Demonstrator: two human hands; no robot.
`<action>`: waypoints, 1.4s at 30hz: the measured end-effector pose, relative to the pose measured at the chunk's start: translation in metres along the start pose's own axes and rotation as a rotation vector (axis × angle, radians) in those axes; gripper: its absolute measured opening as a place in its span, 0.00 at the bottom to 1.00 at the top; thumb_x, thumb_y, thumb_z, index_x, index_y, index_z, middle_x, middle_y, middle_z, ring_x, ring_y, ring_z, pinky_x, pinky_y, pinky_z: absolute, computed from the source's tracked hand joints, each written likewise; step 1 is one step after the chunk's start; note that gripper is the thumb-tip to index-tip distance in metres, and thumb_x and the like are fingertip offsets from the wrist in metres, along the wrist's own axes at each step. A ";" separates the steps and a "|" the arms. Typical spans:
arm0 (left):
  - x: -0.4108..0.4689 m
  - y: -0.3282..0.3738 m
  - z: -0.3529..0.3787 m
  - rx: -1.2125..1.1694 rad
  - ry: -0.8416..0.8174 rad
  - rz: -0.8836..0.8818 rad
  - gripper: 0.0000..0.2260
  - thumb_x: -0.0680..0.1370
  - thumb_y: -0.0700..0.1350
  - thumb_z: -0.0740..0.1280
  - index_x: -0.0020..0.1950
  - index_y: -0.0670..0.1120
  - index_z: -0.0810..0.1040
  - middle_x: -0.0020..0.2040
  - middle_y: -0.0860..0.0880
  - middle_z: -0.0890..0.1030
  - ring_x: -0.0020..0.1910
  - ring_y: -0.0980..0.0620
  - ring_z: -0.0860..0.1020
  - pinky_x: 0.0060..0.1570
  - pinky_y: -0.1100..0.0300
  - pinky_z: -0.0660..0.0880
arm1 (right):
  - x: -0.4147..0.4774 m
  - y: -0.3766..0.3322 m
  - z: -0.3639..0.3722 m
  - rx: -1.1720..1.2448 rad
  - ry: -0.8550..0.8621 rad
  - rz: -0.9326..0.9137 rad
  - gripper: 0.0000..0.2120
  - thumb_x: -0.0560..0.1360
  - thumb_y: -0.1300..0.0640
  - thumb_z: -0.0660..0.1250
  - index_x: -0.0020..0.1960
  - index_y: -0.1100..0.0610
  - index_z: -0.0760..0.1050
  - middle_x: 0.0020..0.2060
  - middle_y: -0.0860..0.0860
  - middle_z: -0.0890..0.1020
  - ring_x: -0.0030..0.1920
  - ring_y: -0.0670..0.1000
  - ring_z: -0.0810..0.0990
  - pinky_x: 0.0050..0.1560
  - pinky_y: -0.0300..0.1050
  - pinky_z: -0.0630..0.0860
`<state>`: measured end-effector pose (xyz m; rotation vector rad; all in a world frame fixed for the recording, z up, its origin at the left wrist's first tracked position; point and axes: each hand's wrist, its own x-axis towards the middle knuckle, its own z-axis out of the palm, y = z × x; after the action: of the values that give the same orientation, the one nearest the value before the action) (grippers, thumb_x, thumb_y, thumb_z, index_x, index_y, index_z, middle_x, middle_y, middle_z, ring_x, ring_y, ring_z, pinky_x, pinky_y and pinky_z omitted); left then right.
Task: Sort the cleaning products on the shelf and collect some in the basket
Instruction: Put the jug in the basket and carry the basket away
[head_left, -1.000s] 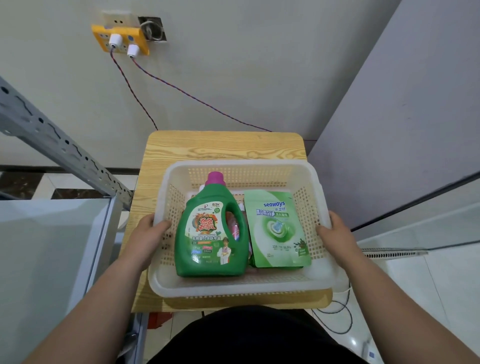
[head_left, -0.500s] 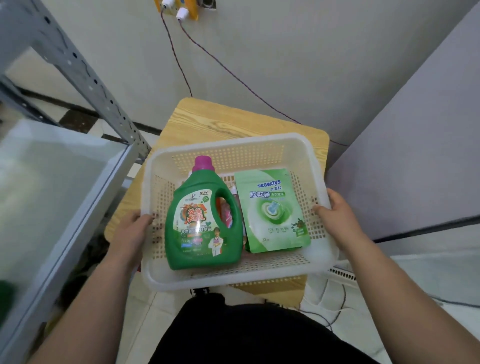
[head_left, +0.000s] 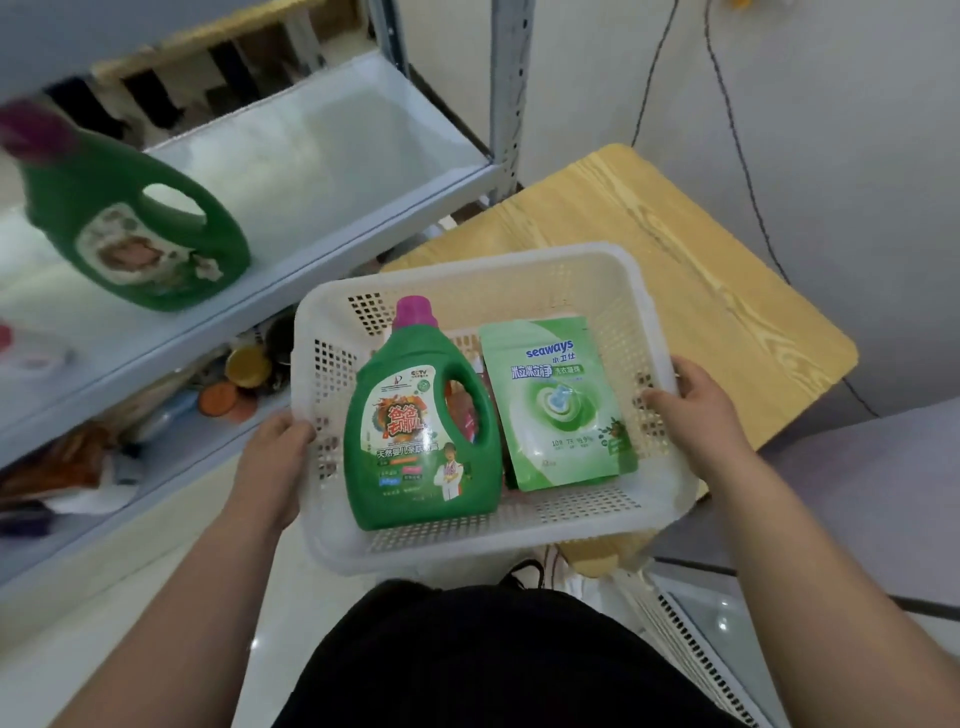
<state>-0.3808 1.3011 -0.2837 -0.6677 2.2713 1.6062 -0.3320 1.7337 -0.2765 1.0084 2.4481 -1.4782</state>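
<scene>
White perforated plastic basket (head_left: 519, 556) sits between our hands: left hand (head_left: 275, 457) grips the 9 o'clock wall, right hand (head_left: 696, 410) the 3 o'clock wall, likely for a level carry. Green purple-capped detergent bottle (head_left: 415, 441) and green laundry pouch (head_left: 561, 410) lie flat inside. Matching green bottle (head_left: 135, 228) stands on the grey metal shelf (head_left: 337, 171) at 10 o'clock.

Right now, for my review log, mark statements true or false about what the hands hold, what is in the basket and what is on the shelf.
1. The left hand and the right hand each grip a side of the basket. True.
2. The basket holds one item only. False: a green bottle and a green pouch lie in it side by side.
3. The pouch lies left of the bottle. False: it lies to its right.
4. A second green bottle stands on the shelf. True.
5. The bottle in the basket has no cap. False: it has a purple cap.
</scene>
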 end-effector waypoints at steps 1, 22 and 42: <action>-0.004 -0.011 -0.013 -0.013 0.023 -0.017 0.13 0.73 0.39 0.60 0.50 0.42 0.83 0.46 0.42 0.86 0.43 0.46 0.84 0.44 0.52 0.80 | -0.001 -0.007 0.010 -0.014 -0.023 -0.011 0.23 0.77 0.61 0.69 0.71 0.48 0.74 0.59 0.51 0.83 0.51 0.54 0.84 0.56 0.59 0.81; -0.159 -0.187 -0.188 -0.461 0.789 -0.465 0.04 0.79 0.42 0.64 0.52 0.47 0.77 0.44 0.53 0.80 0.40 0.55 0.77 0.36 0.59 0.70 | -0.070 -0.130 0.293 -0.450 -0.687 -0.433 0.21 0.79 0.57 0.67 0.70 0.44 0.73 0.54 0.43 0.80 0.52 0.50 0.80 0.48 0.45 0.76; -0.278 -0.335 -0.135 -1.148 1.251 -0.792 0.08 0.74 0.43 0.66 0.53 0.48 0.77 0.51 0.43 0.82 0.45 0.45 0.79 0.40 0.54 0.74 | -0.202 -0.166 0.542 -0.877 -1.323 -0.711 0.23 0.73 0.64 0.71 0.53 0.34 0.79 0.45 0.33 0.85 0.42 0.33 0.84 0.33 0.30 0.77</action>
<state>0.0354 1.1399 -0.3758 -2.9477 0.7157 2.0794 -0.4011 1.1409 -0.3511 -0.8328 1.9024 -0.5205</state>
